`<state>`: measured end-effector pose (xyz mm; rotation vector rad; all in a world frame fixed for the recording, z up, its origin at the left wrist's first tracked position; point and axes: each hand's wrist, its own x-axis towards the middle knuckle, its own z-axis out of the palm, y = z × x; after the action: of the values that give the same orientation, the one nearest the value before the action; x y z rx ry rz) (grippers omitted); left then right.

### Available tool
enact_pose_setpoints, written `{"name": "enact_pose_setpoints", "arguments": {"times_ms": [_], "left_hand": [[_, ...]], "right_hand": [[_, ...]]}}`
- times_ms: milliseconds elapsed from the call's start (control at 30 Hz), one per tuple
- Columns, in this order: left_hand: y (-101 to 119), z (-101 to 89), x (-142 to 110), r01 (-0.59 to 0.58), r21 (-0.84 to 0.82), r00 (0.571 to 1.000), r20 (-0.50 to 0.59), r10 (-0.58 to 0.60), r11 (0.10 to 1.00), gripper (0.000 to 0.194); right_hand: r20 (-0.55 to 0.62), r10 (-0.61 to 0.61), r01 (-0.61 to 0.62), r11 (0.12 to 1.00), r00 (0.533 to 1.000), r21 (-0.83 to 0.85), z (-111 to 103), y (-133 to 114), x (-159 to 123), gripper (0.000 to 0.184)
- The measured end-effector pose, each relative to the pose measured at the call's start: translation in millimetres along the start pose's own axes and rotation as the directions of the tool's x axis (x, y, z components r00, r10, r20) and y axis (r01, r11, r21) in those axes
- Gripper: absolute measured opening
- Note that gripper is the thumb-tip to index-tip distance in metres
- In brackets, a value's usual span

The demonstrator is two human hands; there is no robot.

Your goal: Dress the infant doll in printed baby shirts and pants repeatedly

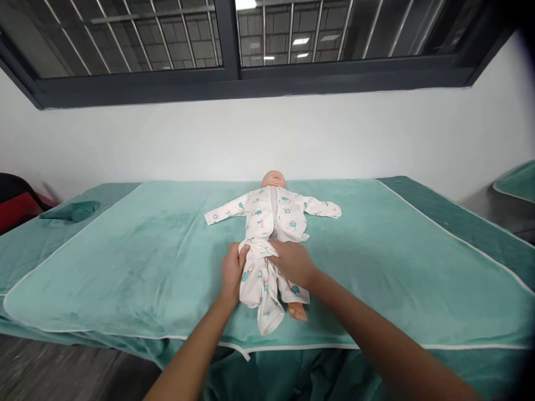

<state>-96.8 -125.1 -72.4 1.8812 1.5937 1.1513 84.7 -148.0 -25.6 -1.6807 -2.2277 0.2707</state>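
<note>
A baby doll lies on its back with its head toward the wall. It wears a white printed jacket, its two front panels parted in the middle and both sleeves spread outward. White printed trousers are bunched around its hips and legs. My left hand grips the waistband at the left side, thumb on top. My right hand is closed on the waistband near the middle, its fingertips partly hidden in the cloth. One bare foot sticks out of the right trouser leg; the other foot is hidden.
A light green padded cover with white piping lies over a darker green cloth. Behind it rises a white wall below a dark-framed window. A red and black object sits at the far left.
</note>
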Motion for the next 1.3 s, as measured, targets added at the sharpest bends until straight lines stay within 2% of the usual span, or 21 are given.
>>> {"name": "enact_pose_setpoints", "arguments": {"times_ms": [67, 167, 267, 400, 500, 600, 667, 767, 900, 1000, 1133, 1233, 1300], "left_hand": [[-7.5, 0.6, 19.3, -0.063, 0.071, 0.997, 0.041, 0.06, 0.995, 0.034], [-15.5, 5.2, 40.0, -0.1, 0.106, 0.993, 0.064, 0.094, 0.989, 0.029], [-17.1, 13.9, 53.2, -0.106, 0.128, 0.994, 0.044, 0.101, 0.986, 0.028], [-14.9, 19.9, 58.9, -0.091, 0.126, 0.996, 0.0, 0.092, 0.988, 0.028], [-15.4, 13.5, 46.2, -0.066, 0.103, 0.996, -0.056, 0.072, 0.992, 0.026], [-17.8, 1.5, 18.4, -0.021, 0.002, 0.986, -0.164, 0.021, 1.0, 0.027], [-18.9, -5.1, -2.9, -0.023, -0.058, 0.997, -0.079, 0.018, 0.998, 0.029], [-18.7, -9.0, -28.1, -0.065, -0.014, 0.985, 0.162, 0.066, 0.998, 0.036], [-18.0, -8.3, -37.2, -0.119, 0.119, 0.976, 0.198, 0.093, 0.986, 0.038], [-18.9, -11.9, -24.9, -0.13, 0.224, 0.98, 0.176, 0.091, 0.966, 0.039], [-19.1, -18.0, 9.8, -0.095, 0.35, 0.994, 0.082, 0.07, 0.932, 0.04], [-17.5, -13.3, 34.9, -0.087, 0.369, 0.996, 0.048, 0.074, 0.925, 0.037], [-17.3, -6.0, 42.7, -0.079, 0.34, 0.997, 0.042, 0.069, 0.937, 0.034]], "right_hand": [[0.003, 0.005, -0.005, 0.994, 1.0, 0.109, -1.4, 1.6, 1.0, 0.024], [0.069, -0.015, 0.0, 0.976, 0.998, 0.22, -3.8, 7.2, 2.2, 0.024], [0.138, -0.036, 0.008, 0.98, 0.99, 0.198, -5.2, 11.4, 5.8, 0.025], [0.113, -0.02, 0.001, 0.986, 0.993, 0.167, -4.5, 8.1, 14.6, 0.021], [0.068, 0.017, -0.03, 0.983, 0.998, 0.181, -3.5, 2.8, 18.9, 0.016], [0.054, 0.062, -0.073, 0.974, 0.997, 0.215, -3.7, 0.1, 18.7, 0.015], [0.062, 0.089, -0.102, 0.961, 0.994, 0.257, -4.2, -0.3, 17.4, 0.015], [0.057, 0.103, -0.115, 0.95, 0.993, 0.29, -4.0, -0.9, 15.3, 0.014], [0.028, 0.098, -0.102, 0.946, 0.995, 0.308, -2.6, -2.2, 12.6, 0.012], [0.03, 0.091, -0.095, 0.944, 0.995, 0.317, -1.6, -0.8, 11.4, 0.011], [0.015, 0.064, -0.066, 0.943, 0.998, 0.326, 2.0, 2.8, 12.4, 0.008], [-0.014, 0.102, -0.092, 0.941, 0.995, 0.325, 6.5, 2.4, 13.5, 0.008], [-0.062, 0.162, -0.134, 0.937, 0.985, 0.321, 9.6, 0.3, 13.3, 0.008]]}}
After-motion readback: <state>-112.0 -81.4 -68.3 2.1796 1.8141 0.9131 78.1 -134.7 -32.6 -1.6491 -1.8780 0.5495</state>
